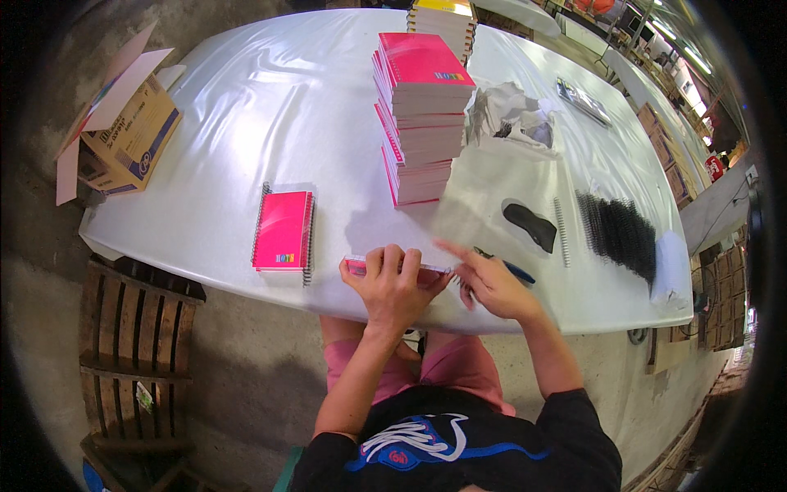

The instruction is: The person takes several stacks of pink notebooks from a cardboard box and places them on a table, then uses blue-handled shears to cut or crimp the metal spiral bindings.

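Note:
My left hand point(392, 283) is closed over a pink notebook point(358, 267), held on edge near the table's front edge. Most of its cover is hidden by the fingers. Just right of it, my right hand point(490, 283) has its fingers spread, the index finger stretched toward the notebook and slightly blurred. Part of a tool with a dark blue handle point(518, 272) shows beside that hand. To the left lies a pink spiral-bound notebook point(280, 231), a coil along its side. A tall stack of pink notebooks point(422, 107) stands beyond my hands.
Black wire coils point(616, 234) lie in a bunch at the right, near a single pale coil point(561, 232) and a black flat piece point(529, 226). Crumpled paper point(510, 115) and yellow-topped spiral notebooks point(443, 23) are behind. An open cardboard box point(131, 139) stands at the far left.

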Demonstrator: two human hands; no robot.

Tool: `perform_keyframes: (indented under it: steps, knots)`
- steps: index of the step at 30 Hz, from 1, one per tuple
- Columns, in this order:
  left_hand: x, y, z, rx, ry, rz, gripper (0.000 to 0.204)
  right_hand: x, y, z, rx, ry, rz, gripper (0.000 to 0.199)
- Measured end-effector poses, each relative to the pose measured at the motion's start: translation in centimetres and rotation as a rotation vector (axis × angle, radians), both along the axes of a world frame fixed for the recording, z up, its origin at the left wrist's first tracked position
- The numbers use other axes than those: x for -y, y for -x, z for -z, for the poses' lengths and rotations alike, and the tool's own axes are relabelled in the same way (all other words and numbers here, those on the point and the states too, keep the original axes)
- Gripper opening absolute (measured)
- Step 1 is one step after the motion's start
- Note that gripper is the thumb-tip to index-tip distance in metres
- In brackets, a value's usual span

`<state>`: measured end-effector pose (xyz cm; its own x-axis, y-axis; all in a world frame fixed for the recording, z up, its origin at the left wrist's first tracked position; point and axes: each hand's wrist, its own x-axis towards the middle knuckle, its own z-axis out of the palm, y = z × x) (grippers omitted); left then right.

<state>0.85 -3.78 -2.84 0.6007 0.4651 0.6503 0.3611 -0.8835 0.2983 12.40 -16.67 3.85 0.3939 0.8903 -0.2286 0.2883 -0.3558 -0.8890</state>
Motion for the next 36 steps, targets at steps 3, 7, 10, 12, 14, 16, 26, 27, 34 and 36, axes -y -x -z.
perform_keyframes:
  steps: [3,7,10,12,14,16,26,27,34,36]
  knots:
    - [-0.2,0.3,-0.8,-0.063,0.000,0.037,0.051,0.4,-0.3,0.7,0.330,-0.175,0.097,0.029]
    - [-1.0,0.8,-0.5,-0.087,-0.042,0.079,0.053,1.0,-0.6,1.4,0.421,-0.190,-0.008,0.031]
    - [-1.7,1.3,-0.4,-0.108,0.012,0.119,0.051,1.0,-1.1,0.5,0.266,0.039,-0.055,0.030]
    - [-1.8,1.3,-0.6,-0.103,0.064,0.161,0.049,1.6,-2.7,1.7,0.340,0.008,-0.080,0.030]
    - [-1.8,1.2,-0.9,-0.062,0.106,0.195,0.048,2.9,-6.1,3.2,0.837,-0.123,0.173,0.034]
    - [-1.7,1.3,-1.5,-0.017,0.132,0.221,0.049,4.6,-7.5,3.0,1.282,0.198,0.400,0.041]
    - [-2.4,1.1,-1.1,0.073,0.177,0.334,0.053,2.7,-5.8,4.8,-0.443,-0.628,0.248,0.026]
    - [-2.4,1.1,-0.9,0.079,0.189,0.322,0.052,1.4,-5.4,3.8,-0.300,-0.754,-0.191,0.027]
    - [-2.7,0.9,-0.7,0.047,0.208,0.378,0.051,-0.1,-3.9,2.8,-0.199,-0.467,-0.118,0.034]
    - [-2.6,1.0,-0.7,0.062,0.219,0.366,0.051,-0.9,-4.1,2.7,0.088,-0.067,0.087,0.032]
